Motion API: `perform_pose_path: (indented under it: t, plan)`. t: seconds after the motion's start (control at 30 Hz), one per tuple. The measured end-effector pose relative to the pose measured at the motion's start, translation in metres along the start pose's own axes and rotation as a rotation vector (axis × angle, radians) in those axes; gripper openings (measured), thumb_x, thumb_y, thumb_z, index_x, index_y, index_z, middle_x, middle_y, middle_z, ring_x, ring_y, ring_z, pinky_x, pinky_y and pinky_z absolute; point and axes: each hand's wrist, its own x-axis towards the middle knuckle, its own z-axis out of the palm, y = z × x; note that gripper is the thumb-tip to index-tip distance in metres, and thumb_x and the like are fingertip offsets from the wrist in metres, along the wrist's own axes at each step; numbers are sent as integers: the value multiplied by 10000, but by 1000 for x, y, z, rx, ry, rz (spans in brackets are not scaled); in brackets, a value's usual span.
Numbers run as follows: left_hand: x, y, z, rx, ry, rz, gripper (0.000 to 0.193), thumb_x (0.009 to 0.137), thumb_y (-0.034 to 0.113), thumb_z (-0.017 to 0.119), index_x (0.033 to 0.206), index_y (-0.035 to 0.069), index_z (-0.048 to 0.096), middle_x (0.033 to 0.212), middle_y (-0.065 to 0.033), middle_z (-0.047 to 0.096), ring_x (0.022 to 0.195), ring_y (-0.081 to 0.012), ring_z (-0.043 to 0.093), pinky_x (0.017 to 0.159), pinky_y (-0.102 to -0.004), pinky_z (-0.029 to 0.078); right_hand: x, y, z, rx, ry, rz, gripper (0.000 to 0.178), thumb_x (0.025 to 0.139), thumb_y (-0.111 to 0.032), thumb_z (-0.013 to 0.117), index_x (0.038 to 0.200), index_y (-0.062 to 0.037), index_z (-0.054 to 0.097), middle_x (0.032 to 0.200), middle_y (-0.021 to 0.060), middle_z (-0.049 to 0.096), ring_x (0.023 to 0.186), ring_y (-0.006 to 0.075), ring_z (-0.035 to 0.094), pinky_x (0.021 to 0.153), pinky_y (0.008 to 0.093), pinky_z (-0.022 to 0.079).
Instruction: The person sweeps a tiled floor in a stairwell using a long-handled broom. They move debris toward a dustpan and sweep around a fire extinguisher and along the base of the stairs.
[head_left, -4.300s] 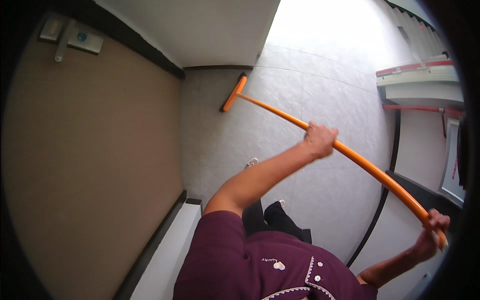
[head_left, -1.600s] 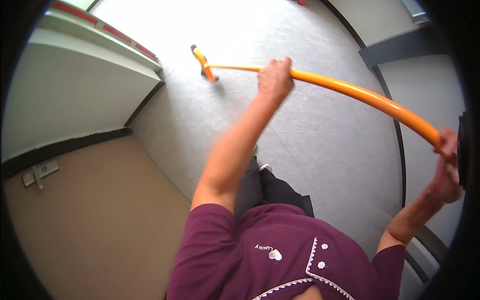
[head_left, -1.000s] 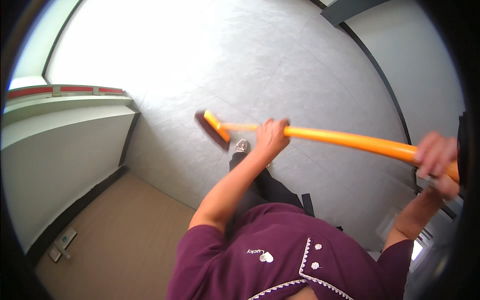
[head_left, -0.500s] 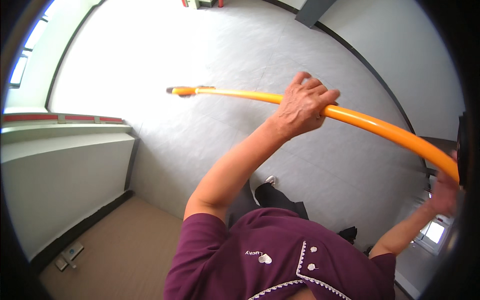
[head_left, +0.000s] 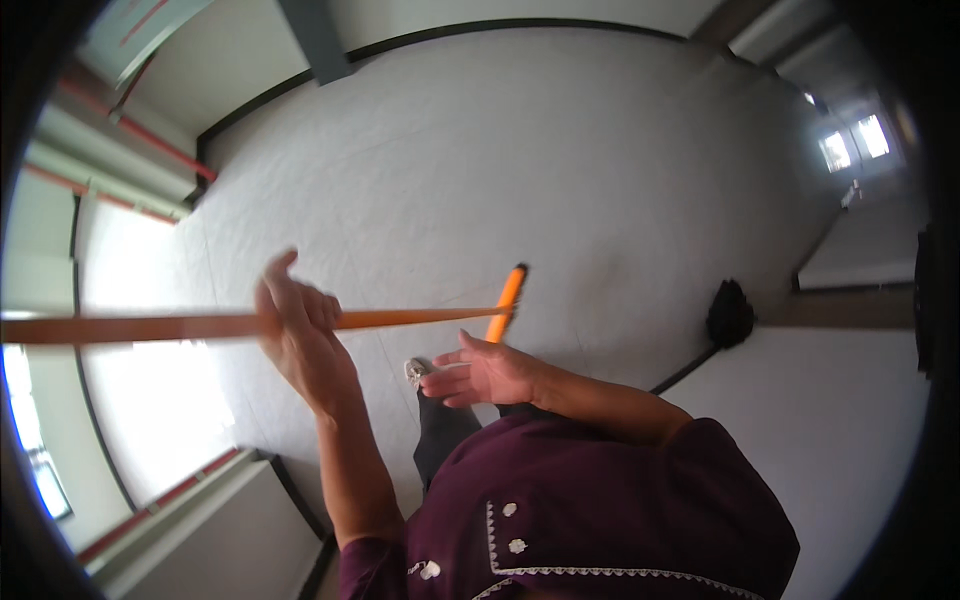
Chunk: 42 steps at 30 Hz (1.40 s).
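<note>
My left hand [head_left: 305, 320] is closed round the orange handle [head_left: 410, 317] of a broom, with one finger raised off it. The handle runs from the left edge of the view toward the middle, blurred where it is nearest. Its orange broom head [head_left: 507, 305], with a dark fringe, is on the grey floor beyond my right hand. My right hand [head_left: 485, 372] is open and empty, fingers apart, just below the handle and apart from it, close to the broom head.
A black tufted duster or mop head [head_left: 730, 315] on a dark stick lies at the right, beside a pale panel [head_left: 800, 430]. Red pipes [head_left: 165, 145] run along the left wall. A grey post [head_left: 318, 45] stands at the far wall. My shoe [head_left: 417, 372] shows below the handle.
My view has turned right. My right hand has let go of the handle and come in toward the middle. The broom head has swung from the left to the middle, its handle now pointing left.
</note>
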Motion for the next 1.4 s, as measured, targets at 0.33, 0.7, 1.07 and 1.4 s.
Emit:
perform_pose_path:
  t: [0.33,0.7,1.07,1.4]
  plan:
    - [-75,-16,-13,-140,-372,5,401,900,240,405,1219,8,336,868,-98,551,913,-236,543,902,-476,374,-63,-48,-224,632,615,-696,64,744,-80,534,772,-25,521,844,122,601,820,265,604,739,393,504]
    - [-146,-80,73,-119,-646,-476,110,763,1,553,870,11,528,943,-142,589,1069,-297,506,972,-438,343,-82,-91,-291,768,595,-801,189,829,-47,488,956,72,416,945,174,506,803,270,559,691,326,513]
    - [-39,22,-63,267,-338,25,149,822,156,442,736,47,495,667,-102,527,695,-224,543,801,-439,453,161,-97,-133,322,518,-319,159,722,79,461,860,74,383,900,204,461,825,302,535,752,398,511]
    - [-17,175,-157,553,-335,423,128,790,134,438,734,37,499,621,-108,489,620,-258,496,650,-465,433,330,33,129,247,9,-31,125,765,51,444,880,80,402,845,202,495,738,288,552,705,386,524]
